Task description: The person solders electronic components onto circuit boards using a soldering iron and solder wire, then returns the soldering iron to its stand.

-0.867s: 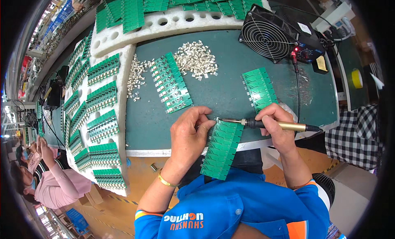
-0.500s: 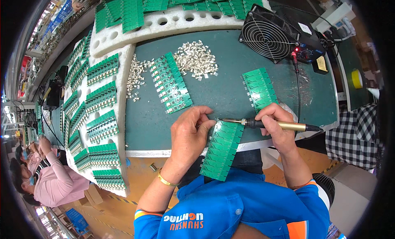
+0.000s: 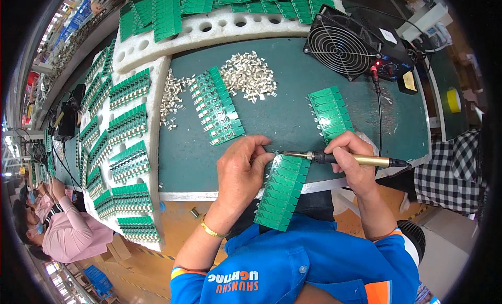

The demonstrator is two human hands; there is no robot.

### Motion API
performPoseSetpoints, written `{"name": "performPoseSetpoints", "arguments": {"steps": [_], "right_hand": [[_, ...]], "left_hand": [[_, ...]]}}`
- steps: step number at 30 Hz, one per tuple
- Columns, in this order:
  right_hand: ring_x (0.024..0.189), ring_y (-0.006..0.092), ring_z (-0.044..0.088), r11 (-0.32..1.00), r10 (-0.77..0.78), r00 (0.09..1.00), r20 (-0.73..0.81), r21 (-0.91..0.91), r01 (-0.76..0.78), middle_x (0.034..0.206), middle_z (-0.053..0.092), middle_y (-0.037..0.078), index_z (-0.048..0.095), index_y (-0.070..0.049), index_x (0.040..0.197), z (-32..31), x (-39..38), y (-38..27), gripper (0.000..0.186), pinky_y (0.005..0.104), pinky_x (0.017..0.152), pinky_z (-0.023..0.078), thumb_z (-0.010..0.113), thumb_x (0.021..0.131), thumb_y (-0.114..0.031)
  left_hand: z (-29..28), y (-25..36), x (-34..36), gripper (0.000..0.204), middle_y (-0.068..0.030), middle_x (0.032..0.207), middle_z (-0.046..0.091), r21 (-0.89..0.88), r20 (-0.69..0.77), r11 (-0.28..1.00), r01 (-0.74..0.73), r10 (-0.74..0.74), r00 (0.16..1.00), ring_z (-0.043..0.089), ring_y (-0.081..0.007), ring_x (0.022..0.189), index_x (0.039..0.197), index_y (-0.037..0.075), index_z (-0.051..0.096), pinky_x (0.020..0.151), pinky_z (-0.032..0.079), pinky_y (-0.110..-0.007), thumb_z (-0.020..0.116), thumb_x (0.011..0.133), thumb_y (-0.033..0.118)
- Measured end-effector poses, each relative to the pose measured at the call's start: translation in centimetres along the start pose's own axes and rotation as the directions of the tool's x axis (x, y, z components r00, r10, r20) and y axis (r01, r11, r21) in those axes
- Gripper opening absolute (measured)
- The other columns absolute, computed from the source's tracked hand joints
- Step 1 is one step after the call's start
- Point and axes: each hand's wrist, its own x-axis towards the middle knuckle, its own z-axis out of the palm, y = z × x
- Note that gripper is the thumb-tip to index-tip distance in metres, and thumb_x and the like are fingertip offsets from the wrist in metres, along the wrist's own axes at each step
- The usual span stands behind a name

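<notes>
My left hand (image 3: pixel 243 170) pins the green circuit board strip (image 3: pixel 282 191) flat; my right hand (image 3: pixel 351 160) grips the soldering iron (image 3: pixel 340 158). I'd steady the tip lightly at the strip's top edge.

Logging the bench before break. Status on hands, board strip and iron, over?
Left hand pinning green board strip at the table edge. Right hand gripping soldering iron, tip at strip's top end. Nothing blocking; loose metal parts well behind.

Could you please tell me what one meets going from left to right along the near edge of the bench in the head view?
Foam rack of green boards → left hand → green board strip → soldering iron → right hand.
</notes>
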Motion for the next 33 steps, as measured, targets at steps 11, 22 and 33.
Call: {"name": "performPoseSetpoints", "arguments": {"steps": [11, 22, 33], "right_hand": [[0.052, 0.0047, 0.046, 0.999, -0.034, 0.998, -0.054, -0.008, 0.034, 0.062, 0.052, -0.001, 0.062, -0.001, 0.088, -0.5, -0.6, -0.2, 0.02, 0.023, 0.049, 0.035, 0.056, 0.093, -0.019], [0.059, 0.0074, 0.052, 0.988, -0.147, 0.972, -0.183, 0.027, 0.154, 0.073, 0.058, 0.006, 0.062, 0.001, 0.098, 0.0, -4.3, 1.1, 0.043, 0.022, 0.05, 0.039, 0.052, 0.098, -0.041], [0.065, 0.0177, 0.057, 0.887, -0.42, 0.906, 0.054, -0.188, 0.422, 0.077, 0.056, 0.01, 0.058, -0.002, 0.109, 3.1, -5.6, 1.8, 0.051, 0.028, 0.055, 0.045, 0.049, 0.096, -0.051]], "left_hand": [[-1.2, 0.1, -1.6, 0.016, -0.0103, 0.078, 0.061, 0.007, -0.195, 1.0, -0.024, 0.024, 0.981, 0.06, -0.0193, 0.065, 0.094, 0.0, 0.066, 0.061, 0.049, -0.03, 0.07, 0.079, -0.004], [-3.0, -1.0, -10.8, 0.011, -0.0048, 0.081, 0.053, -0.13, -0.218, 0.982, 0.139, -0.165, 0.962, 0.048, -0.0128, 0.067, 0.085, 0.0, 0.057, 0.061, 0.042, -0.025, 0.063, 0.091, 0.006], [-1.3, -1.9, -14.5, 0.023, 0.0128, 0.066, 0.034, -0.724, 0.284, 0.45, 0.523, -0.497, 0.82, 0.029, 0.0012, 0.061, 0.112, 0.002, 0.066, 0.053, 0.023, -0.018, 0.069, 0.09, 0.008]]}}
